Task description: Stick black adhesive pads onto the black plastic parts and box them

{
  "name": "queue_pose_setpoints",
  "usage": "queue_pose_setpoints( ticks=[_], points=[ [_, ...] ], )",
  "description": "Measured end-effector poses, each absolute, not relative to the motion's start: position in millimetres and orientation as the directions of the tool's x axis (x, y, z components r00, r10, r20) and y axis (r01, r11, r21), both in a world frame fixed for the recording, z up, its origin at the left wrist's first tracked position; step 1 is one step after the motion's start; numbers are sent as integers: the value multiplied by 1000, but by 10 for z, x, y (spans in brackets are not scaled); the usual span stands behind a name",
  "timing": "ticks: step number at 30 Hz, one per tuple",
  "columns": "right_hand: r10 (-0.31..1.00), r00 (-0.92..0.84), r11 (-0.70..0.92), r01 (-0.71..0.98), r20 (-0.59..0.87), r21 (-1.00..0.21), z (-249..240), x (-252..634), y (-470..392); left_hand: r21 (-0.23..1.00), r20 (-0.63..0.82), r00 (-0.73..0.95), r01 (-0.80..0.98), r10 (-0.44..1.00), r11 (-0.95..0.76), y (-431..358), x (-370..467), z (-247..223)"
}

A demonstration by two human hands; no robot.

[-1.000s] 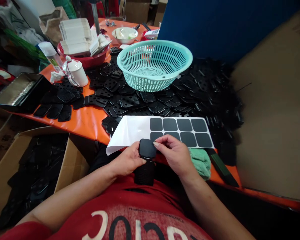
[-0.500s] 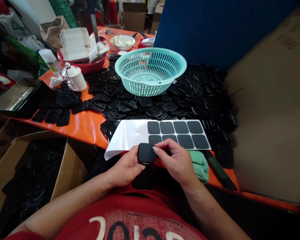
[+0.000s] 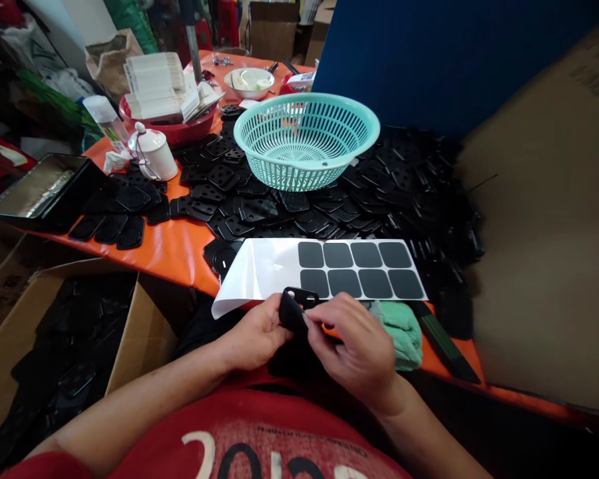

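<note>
My left hand (image 3: 256, 332) grips a black plate with holes (image 3: 307, 297) by its left side. A thin black pad (image 3: 290, 311) lies over part of the plate, and its right side is lifted, so holes of the plate show behind it. The thumb and fingers of my right hand (image 3: 354, 339) pinch the pad's raised edge. Just beyond my hands is a white sheet (image 3: 264, 266) with two rows of dark rounded squares (image 3: 337, 255), its left end curled up.
A mint plastic basket (image 3: 304, 143) stands on many black plates (image 3: 219, 193) spread over the orange table (image 3: 174, 249). A green cloth (image 3: 399, 336) lies right of my hands. An open carton (image 3: 147, 326) is at lower left; a cardboard wall (image 3: 549, 233) rises at right.
The black pad, which lay flat over the plate, now has its right side peeled up in my right hand, uncovering holes. The view has shifted slightly.
</note>
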State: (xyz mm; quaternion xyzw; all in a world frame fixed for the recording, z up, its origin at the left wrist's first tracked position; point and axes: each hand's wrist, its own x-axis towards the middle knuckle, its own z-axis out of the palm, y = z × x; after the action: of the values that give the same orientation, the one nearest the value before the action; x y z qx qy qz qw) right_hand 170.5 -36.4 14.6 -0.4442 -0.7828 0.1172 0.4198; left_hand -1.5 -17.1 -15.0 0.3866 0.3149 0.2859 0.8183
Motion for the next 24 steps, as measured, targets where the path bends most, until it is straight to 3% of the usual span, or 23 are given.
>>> queue_pose_setpoints(
  ticks=[4, 8, 24],
  points=[
    [674, -405, 706, 600, 619, -376, 242, 1715, -413, 859, -300, 626, -151, 720, 489, -186, -11, -107],
    [630, -469, 739, 606, 619, -293, 285, 1731, -479, 863, -270, 663, -155, 698, 481, -202, 11, -91],
    [606, -515, 761, 599, 607, -251, 257, 1851, -627, 904, -277, 624, -88, 731, 418, -270, 101, -105]
  ],
)
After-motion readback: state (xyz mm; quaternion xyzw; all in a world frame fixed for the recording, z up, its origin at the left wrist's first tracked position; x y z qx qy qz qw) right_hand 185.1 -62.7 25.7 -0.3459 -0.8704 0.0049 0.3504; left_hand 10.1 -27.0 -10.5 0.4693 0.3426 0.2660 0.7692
